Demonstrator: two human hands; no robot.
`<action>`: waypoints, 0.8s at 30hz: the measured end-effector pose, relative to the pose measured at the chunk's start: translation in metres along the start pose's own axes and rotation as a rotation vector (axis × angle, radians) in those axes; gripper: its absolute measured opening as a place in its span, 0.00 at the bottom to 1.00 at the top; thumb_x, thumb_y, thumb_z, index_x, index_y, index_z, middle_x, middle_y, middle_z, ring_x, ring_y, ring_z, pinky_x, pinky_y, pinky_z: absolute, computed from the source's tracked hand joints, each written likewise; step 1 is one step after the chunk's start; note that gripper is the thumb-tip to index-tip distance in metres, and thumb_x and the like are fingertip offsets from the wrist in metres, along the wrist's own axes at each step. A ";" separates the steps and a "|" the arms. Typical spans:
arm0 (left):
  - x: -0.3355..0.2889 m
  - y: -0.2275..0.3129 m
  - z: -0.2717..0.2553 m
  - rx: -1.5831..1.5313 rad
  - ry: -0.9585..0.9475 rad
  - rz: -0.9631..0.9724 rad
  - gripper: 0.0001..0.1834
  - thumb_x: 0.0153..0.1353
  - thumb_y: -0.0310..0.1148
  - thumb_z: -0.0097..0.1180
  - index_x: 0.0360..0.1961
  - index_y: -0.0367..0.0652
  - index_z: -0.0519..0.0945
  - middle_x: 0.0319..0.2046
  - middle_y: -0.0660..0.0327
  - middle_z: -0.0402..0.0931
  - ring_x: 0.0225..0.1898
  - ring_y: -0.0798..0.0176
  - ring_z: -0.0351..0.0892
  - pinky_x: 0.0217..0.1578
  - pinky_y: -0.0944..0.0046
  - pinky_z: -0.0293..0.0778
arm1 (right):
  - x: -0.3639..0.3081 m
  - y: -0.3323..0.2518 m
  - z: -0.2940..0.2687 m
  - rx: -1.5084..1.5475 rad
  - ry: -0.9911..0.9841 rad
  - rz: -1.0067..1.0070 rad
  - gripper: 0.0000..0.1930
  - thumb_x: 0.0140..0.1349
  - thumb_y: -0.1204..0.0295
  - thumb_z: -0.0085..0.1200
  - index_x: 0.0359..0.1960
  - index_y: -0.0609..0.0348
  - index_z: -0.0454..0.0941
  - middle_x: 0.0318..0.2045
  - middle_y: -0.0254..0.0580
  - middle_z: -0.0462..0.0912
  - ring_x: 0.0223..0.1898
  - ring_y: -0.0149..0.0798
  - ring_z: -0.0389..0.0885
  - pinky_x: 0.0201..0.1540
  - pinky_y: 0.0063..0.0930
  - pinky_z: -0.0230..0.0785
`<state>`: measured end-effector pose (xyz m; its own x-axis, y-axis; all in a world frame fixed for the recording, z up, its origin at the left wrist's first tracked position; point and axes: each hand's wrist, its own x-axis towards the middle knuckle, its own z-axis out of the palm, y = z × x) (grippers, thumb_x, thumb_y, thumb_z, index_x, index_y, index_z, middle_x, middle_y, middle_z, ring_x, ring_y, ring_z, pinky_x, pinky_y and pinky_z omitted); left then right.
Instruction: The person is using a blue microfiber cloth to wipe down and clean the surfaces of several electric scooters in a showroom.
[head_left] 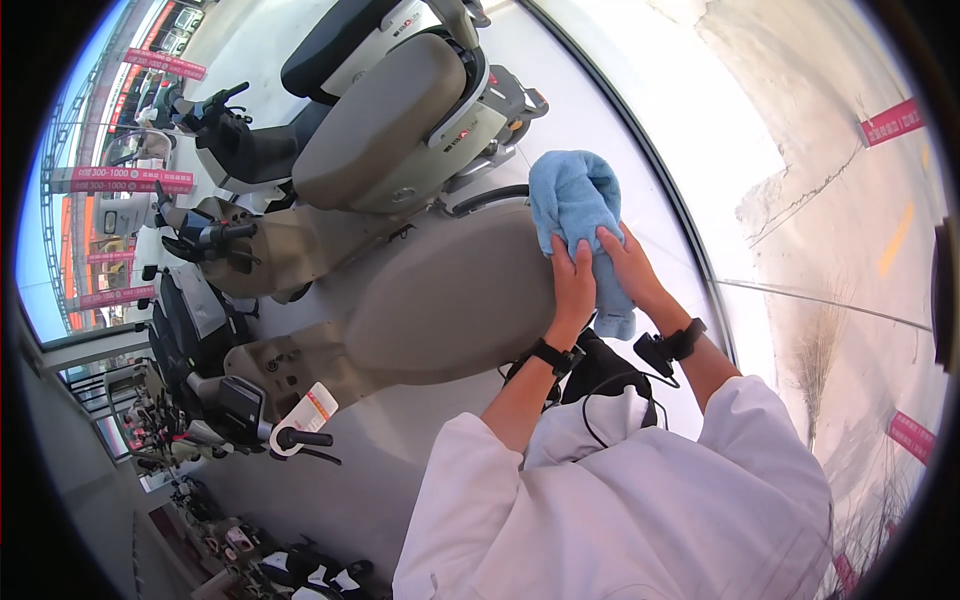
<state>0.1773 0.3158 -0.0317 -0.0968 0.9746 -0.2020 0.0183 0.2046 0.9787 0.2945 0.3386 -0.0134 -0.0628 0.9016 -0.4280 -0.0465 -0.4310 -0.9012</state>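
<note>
A light blue towel point(574, 195) lies bunched over the rear end of a scooter's brown-grey seat point(455, 290). My left hand point(573, 288) grips its near edge, the thumb side turned toward my other hand. Close beside it, my right hand point(631, 264) is closed on the towel's right part, and a fold hangs down below between my wrists. The towel hides the scooter's tail, and some of my fingertips are out of sight in the cloth. Each wrist wears a black band with a small device.
A second scooter with a brown-grey seat point(385, 125) stands close beyond this one. At the front left are this scooter's handlebar point(305, 438) and a hanging paper tag point(312, 407). A glass wall with a dark bottom frame point(640, 130) runs along the right. More scooters line the left.
</note>
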 end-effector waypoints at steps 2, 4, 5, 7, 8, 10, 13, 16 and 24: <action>-0.032 0.001 0.002 0.040 -0.020 0.024 0.35 0.69 0.42 0.41 0.66 0.26 0.49 0.63 0.35 0.56 0.63 0.41 0.59 0.62 0.55 0.57 | -0.033 0.001 0.005 -0.059 0.086 -0.065 0.24 0.68 0.59 0.44 0.59 0.63 0.65 0.52 0.55 0.75 0.52 0.47 0.75 0.55 0.34 0.64; -0.056 0.007 0.003 0.080 -0.030 0.059 0.34 0.69 0.40 0.41 0.66 0.26 0.49 0.63 0.34 0.55 0.63 0.41 0.59 0.62 0.55 0.56 | -0.064 0.007 0.009 -0.052 0.130 -0.104 0.23 0.68 0.64 0.43 0.61 0.63 0.61 0.57 0.57 0.71 0.57 0.47 0.72 0.57 0.34 0.63; -0.069 0.010 0.000 0.357 -0.083 0.180 0.32 0.70 0.38 0.40 0.66 0.26 0.48 0.62 0.34 0.55 0.63 0.41 0.59 0.61 0.54 0.56 | -0.072 0.011 0.015 -0.024 0.169 -0.168 0.23 0.67 0.66 0.43 0.61 0.63 0.61 0.58 0.57 0.70 0.58 0.48 0.71 0.58 0.34 0.62; -0.072 0.014 0.000 0.631 -0.133 0.291 0.31 0.70 0.36 0.39 0.66 0.26 0.48 0.62 0.34 0.54 0.63 0.40 0.59 0.61 0.54 0.57 | -0.066 0.001 0.018 -0.070 0.143 -0.209 0.23 0.67 0.68 0.43 0.62 0.63 0.60 0.57 0.58 0.70 0.58 0.48 0.71 0.58 0.34 0.62; -0.064 0.014 0.002 0.357 -0.113 0.164 0.31 0.70 0.35 0.38 0.66 0.26 0.48 0.62 0.34 0.54 0.63 0.40 0.59 0.61 0.54 0.56 | -0.060 -0.006 0.018 -0.112 0.126 -0.251 0.24 0.66 0.69 0.44 0.62 0.63 0.59 0.57 0.59 0.70 0.58 0.48 0.71 0.58 0.34 0.62; -0.032 0.026 0.014 0.050 -0.040 0.100 0.30 0.70 0.34 0.37 0.65 0.25 0.49 0.61 0.33 0.57 0.61 0.38 0.60 0.60 0.52 0.57 | -0.022 -0.025 0.006 -0.231 0.022 -0.254 0.24 0.65 0.69 0.44 0.62 0.63 0.60 0.54 0.59 0.72 0.56 0.50 0.73 0.58 0.35 0.62; 0.029 0.037 0.013 0.082 0.055 0.134 0.28 0.70 0.36 0.38 0.63 0.24 0.53 0.57 0.36 0.63 0.57 0.42 0.67 0.58 0.54 0.61 | 0.039 -0.042 0.011 -0.204 -0.023 -0.255 0.24 0.66 0.64 0.46 0.60 0.65 0.63 0.48 0.57 0.78 0.51 0.49 0.76 0.56 0.33 0.63; 0.053 0.037 0.011 0.159 0.138 0.156 0.30 0.69 0.39 0.41 0.61 0.24 0.55 0.55 0.34 0.65 0.56 0.40 0.68 0.57 0.54 0.63 | 0.056 -0.054 0.013 -0.114 -0.116 -0.114 0.24 0.67 0.61 0.44 0.59 0.66 0.65 0.49 0.55 0.77 0.52 0.45 0.76 0.56 0.31 0.63; -0.007 0.025 0.005 0.220 0.160 0.109 0.33 0.66 0.42 0.48 0.63 0.28 0.55 0.52 0.31 0.66 0.52 0.34 0.69 0.53 0.49 0.65 | -0.001 -0.020 0.008 -0.242 0.058 -0.150 0.25 0.70 0.58 0.40 0.59 0.68 0.64 0.50 0.56 0.76 0.54 0.46 0.74 0.58 0.32 0.62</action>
<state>0.1835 0.3147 -0.0065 -0.2382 0.9686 -0.0708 0.2507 0.1317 0.9591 0.2876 0.3459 0.0054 -0.0153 0.9581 -0.2859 0.1886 -0.2781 -0.9419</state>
